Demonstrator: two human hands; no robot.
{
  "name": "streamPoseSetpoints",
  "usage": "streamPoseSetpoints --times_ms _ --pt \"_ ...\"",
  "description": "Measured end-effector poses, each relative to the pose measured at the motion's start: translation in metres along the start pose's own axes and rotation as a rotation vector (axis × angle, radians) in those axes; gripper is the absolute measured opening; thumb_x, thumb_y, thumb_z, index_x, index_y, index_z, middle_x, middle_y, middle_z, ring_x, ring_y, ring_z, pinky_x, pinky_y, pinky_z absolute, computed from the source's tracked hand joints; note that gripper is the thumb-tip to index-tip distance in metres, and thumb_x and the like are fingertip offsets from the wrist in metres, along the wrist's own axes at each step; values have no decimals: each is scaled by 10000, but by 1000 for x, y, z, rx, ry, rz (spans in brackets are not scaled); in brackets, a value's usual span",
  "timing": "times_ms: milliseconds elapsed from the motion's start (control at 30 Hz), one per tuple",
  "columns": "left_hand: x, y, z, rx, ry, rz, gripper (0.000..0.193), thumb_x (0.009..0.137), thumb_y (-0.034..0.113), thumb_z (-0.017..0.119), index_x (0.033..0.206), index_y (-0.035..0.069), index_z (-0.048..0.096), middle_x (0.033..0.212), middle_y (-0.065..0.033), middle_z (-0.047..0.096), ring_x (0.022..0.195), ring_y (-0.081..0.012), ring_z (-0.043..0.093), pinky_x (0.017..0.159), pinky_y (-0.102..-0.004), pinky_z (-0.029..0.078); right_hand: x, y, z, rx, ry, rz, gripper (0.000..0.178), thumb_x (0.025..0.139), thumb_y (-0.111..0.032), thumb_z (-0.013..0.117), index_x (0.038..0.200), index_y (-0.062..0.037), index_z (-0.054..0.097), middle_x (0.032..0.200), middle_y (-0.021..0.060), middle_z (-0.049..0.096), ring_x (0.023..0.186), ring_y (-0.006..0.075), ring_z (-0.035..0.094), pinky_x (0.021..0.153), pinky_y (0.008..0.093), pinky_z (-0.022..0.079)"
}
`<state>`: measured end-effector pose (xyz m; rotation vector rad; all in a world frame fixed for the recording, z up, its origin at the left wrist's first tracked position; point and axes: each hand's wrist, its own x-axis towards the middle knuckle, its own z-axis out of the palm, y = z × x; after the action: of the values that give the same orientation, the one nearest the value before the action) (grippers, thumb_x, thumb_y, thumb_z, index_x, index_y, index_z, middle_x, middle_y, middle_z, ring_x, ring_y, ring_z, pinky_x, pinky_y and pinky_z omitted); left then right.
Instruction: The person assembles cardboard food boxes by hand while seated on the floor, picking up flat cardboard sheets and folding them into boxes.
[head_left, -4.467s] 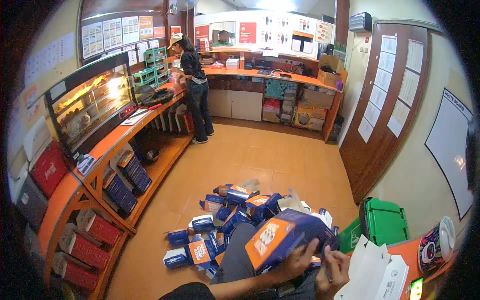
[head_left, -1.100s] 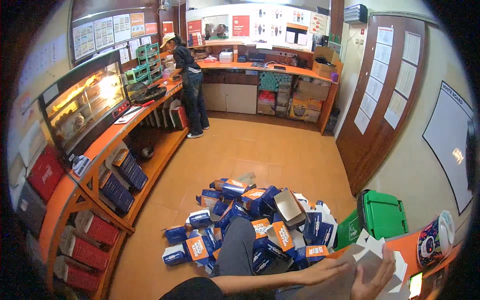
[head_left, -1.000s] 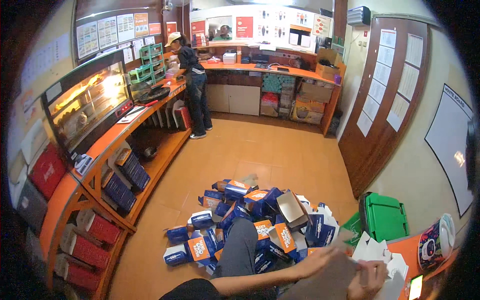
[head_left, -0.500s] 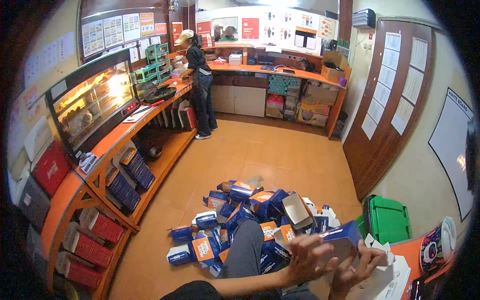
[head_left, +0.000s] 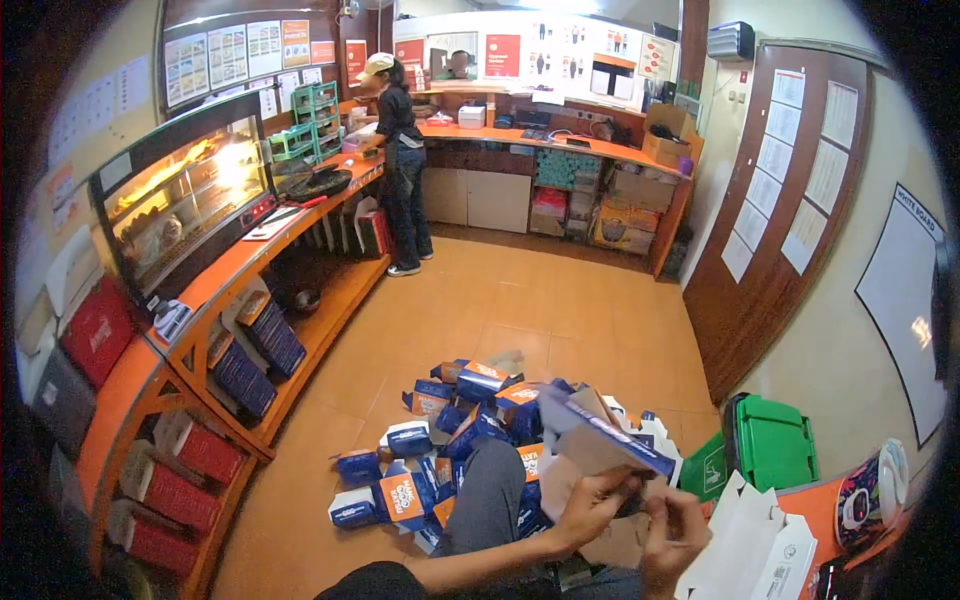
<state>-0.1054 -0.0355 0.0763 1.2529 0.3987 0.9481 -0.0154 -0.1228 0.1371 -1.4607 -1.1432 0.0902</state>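
Note:
A partly folded cardboard food box (head_left: 600, 450), blue outside and plain brown inside, is tilted up in front of me and blurred along its far edge. My left hand (head_left: 590, 508) pinches its near edge, thumb and fingers closed on the card. Close beside it, my right hand (head_left: 675, 535) has its fingertips closed at the box's near right corner. Beyond my knee, a heap of folded blue and orange boxes (head_left: 405, 497) lies on the floor. Flat white box blanks (head_left: 745, 545) are stacked to the right of my right hand.
A green lidded bin (head_left: 775, 440) stands right of the heap. A patterned tub (head_left: 870, 495) sits on an orange surface at the right. Along the left runs a counter with a lit display warmer (head_left: 190, 195) and shelved boxes. A person (head_left: 400, 160) stands at the far counter.
The box has swung up and left, its brown inside now showing. Both hands have moved left and closed at its near edge; the right hand's fingers were more spread before.

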Motion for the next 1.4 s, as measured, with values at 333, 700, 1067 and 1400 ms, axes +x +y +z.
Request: streamPoseSetpoints --times_ms 333,700,1067,1400 --pt "5 28 -2 148 401 159 193 919 27 542 1098 -21 594 1079 -96 622 965 -149 591 840 -290 475 7 9 17 -618 -182 -452 348 747 0 639 1089 -58 660 839 112 555 758 284 562 679 362 470" --pt "-15 -13 24 -126 374 104 222 893 71 636 1095 -20 619 978 -60 673 930 -138 616 837 -281 495 0 10 19 -412 5 -214 382 730 70 677 1101 -20 661 843 116 597 750 231 629 604 309 514" --pt "-12 -7 11 371 254 302 253 834 26 654 1074 -39 608 1055 -155 614 937 -240 623 757 -335 519 -1 2 10 -293 -33 -135 123 760 93 621 862 27 633 772 109 646 691 223 645 633 295 515" --pt "-23 -64 7 707 -254 792 297 805 117 562 1086 38 613 1167 -163 570 1177 -332 506 1029 -438 371 14 -66 -2 -722 -73 -335 598 876 -129 633 1393 -2 359 1132 211 588 1078 291 569 923 378 449"
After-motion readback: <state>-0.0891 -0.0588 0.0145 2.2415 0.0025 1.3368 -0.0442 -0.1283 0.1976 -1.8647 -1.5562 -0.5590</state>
